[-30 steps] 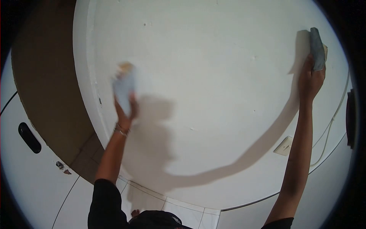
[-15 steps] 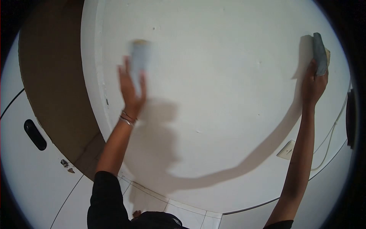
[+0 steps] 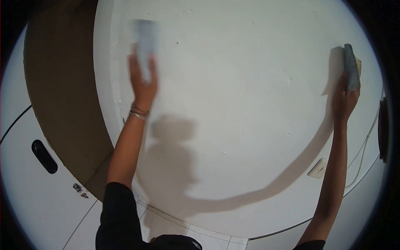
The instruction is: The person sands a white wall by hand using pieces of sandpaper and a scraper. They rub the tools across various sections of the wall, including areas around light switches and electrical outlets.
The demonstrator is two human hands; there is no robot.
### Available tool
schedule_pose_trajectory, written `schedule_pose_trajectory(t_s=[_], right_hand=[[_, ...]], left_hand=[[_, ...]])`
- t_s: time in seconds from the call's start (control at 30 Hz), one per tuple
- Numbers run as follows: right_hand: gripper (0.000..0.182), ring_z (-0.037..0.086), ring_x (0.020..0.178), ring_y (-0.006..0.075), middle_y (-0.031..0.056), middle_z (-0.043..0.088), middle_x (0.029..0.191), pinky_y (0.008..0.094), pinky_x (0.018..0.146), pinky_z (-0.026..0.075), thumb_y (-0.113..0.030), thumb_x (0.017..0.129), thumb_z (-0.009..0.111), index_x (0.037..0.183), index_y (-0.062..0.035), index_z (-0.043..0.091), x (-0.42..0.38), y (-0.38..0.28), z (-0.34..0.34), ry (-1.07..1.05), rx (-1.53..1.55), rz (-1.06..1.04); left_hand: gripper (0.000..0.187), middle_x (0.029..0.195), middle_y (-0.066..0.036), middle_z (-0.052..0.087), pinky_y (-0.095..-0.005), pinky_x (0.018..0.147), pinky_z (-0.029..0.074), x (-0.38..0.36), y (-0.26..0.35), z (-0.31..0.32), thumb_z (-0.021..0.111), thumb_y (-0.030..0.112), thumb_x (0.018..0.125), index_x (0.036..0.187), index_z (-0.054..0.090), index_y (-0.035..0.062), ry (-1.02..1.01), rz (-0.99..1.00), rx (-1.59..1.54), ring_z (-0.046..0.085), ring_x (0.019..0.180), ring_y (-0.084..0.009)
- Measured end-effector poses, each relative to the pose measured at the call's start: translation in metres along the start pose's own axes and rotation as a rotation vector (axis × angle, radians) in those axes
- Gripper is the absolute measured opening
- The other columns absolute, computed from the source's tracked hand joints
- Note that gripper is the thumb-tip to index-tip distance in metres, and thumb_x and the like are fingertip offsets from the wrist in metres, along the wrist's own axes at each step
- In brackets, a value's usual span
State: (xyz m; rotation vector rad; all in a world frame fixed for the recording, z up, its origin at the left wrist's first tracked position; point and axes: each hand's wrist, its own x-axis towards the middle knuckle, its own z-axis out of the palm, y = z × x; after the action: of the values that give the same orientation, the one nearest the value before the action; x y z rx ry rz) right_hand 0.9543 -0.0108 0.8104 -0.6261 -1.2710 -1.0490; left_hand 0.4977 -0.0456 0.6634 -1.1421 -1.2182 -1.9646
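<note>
In the head view my left hand (image 3: 143,77) is raised against the white wall (image 3: 233,96), its fingers and thumb gripping the sides of a grey rectangular pad (image 3: 146,39). Motion blurs this pad, which lies along the wall's upper left. Over at the far right, my right hand (image 3: 345,102) grips a second grey pad (image 3: 351,66), seen nearly edge-on. A beige piece (image 3: 358,64) shows behind that pad's right side. Bracelets (image 3: 138,112) circle my left wrist.
Left of the wall is a brown panel (image 3: 62,83), then a white door with a black handle (image 3: 44,156). A wall socket (image 3: 318,168) and a cable (image 3: 361,160) are near my right forearm. Small marks dot the wall, and shadows of my head and arm fall across it. White floor tiles (image 3: 166,223) lie below.
My left hand has moved up the wall with its grey pad. The right hand keeps its hold and sits slightly lower in view, as the whole scene has shifted down and right a little.
</note>
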Motion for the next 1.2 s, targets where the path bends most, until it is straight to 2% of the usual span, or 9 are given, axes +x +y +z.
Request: schedule_pose_trajectory(t_s=[0.03,0.33,0.43,0.47,0.6,0.87,0.93,0.97,1.2], right_hand=[[0.04,0.053,0.103,0.0289,0.0189,0.055,0.113,0.035,0.091,0.038,-0.027,0.093,0.044,0.12,0.002,0.048,0.0,0.001,0.0,0.034,-0.001,-0.078],[0.03,0.056,0.091,0.0313,0.0185,0.058,0.101,0.0404,0.083,0.041,-0.018,0.089,0.042,0.109,0.0009,0.054,0.043,0.033,0.025,0.162,-0.261,-0.116],[0.037,0.052,0.102,0.0315,0.017,0.053,0.114,0.0429,0.089,0.04,-0.006,0.079,0.047,0.116,-0.003,0.051,0.025,-0.065,0.042,-0.347,0.05,0.327],[0.048,0.04,0.121,0.0293,0.0149,0.044,0.129,0.0402,0.099,0.033,-0.005,0.077,0.049,0.124,-0.008,0.046,-0.028,-0.145,0.054,-0.199,-0.276,-0.33],[0.055,0.032,0.127,0.0129,-0.0048,0.036,0.137,0.0409,0.107,0.025,-0.018,0.07,0.065,0.121,-0.029,0.049,-0.135,-0.233,0.046,-0.83,0.446,-0.926],[0.044,0.042,0.117,0.0322,0.0234,0.05,0.119,0.0394,0.104,0.023,-0.026,0.094,0.031,0.116,0.0086,0.047,0.08,-0.159,0.034,-0.394,0.033,0.428],[0.044,0.038,0.121,0.0308,0.024,0.046,0.124,0.041,0.106,0.018,-0.024,0.094,0.029,0.12,0.0083,0.044,0.053,-0.146,0.082,0.161,-0.373,0.013],[0.033,0.052,0.098,0.0343,0.0208,0.057,0.104,0.041,0.089,0.039,-0.026,0.083,0.049,0.109,-0.0061,0.055,0.033,-0.162,0.084,0.019,-0.085,-0.026],[0.038,0.04,0.121,0.0205,0.0014,0.045,0.129,0.0382,0.104,0.029,-0.018,0.083,0.051,0.12,-0.0186,0.05,-0.042,-0.233,0.066,-0.438,0.26,-0.694]], left_hand=[[0.062,0.129,-0.023,0.04,-0.0356,0.102,0.028,0.02,-0.015,0.0,0.051,0.032,0.088,0.131,0.028,-0.0056,0.134,-0.353,-0.214,0.042,0.117,-0.0334],[0.054,0.122,-0.023,0.046,-0.037,0.094,0.035,0.019,-0.028,-0.009,0.049,0.033,0.09,0.12,0.039,-0.0108,0.205,-0.099,-0.245,0.046,0.111,-0.0333],[0.053,0.122,-0.024,0.046,-0.0371,0.093,0.036,0.019,-0.027,-0.008,0.049,0.032,0.09,0.12,0.04,-0.0112,0.258,-0.06,-0.169,0.046,0.111,-0.0332],[0.053,0.122,-0.024,0.046,-0.0371,0.093,0.036,0.019,-0.026,-0.006,0.049,0.032,0.09,0.12,0.04,-0.0112,0.226,-0.069,-0.206,0.046,0.111,-0.0332],[0.057,0.124,-0.024,0.043,-0.0375,0.097,0.033,0.019,-0.019,-0.011,0.049,0.032,0.09,0.124,0.035,-0.0111,0.149,-0.124,-0.226,0.042,0.116,-0.0323],[0.061,0.132,-0.026,0.033,-0.0395,0.099,0.031,0.024,-0.011,-0.016,0.051,0.025,0.09,0.129,0.022,-0.0118,0.179,0.024,-0.249,0.037,0.121,-0.0329],[0.061,0.131,-0.026,0.033,-0.0398,0.1,0.03,0.025,-0.01,-0.016,0.05,0.025,0.09,0.129,0.022,-0.0117,0.181,0.051,-0.236,0.036,0.121,-0.033],[0.061,0.131,-0.026,0.034,-0.0395,0.099,0.031,0.023,-0.009,-0.018,0.05,0.025,0.09,0.129,0.022,-0.0117,0.167,0.021,-0.245,0.037,0.12,-0.0331],[0.062,0.129,-0.027,0.038,-0.0359,0.1,0.03,0.02,-0.023,-0.015,0.05,0.034,0.09,0.125,0.031,-0.0138,0.098,-0.255,-0.272,0.039,0.12,-0.0323]])
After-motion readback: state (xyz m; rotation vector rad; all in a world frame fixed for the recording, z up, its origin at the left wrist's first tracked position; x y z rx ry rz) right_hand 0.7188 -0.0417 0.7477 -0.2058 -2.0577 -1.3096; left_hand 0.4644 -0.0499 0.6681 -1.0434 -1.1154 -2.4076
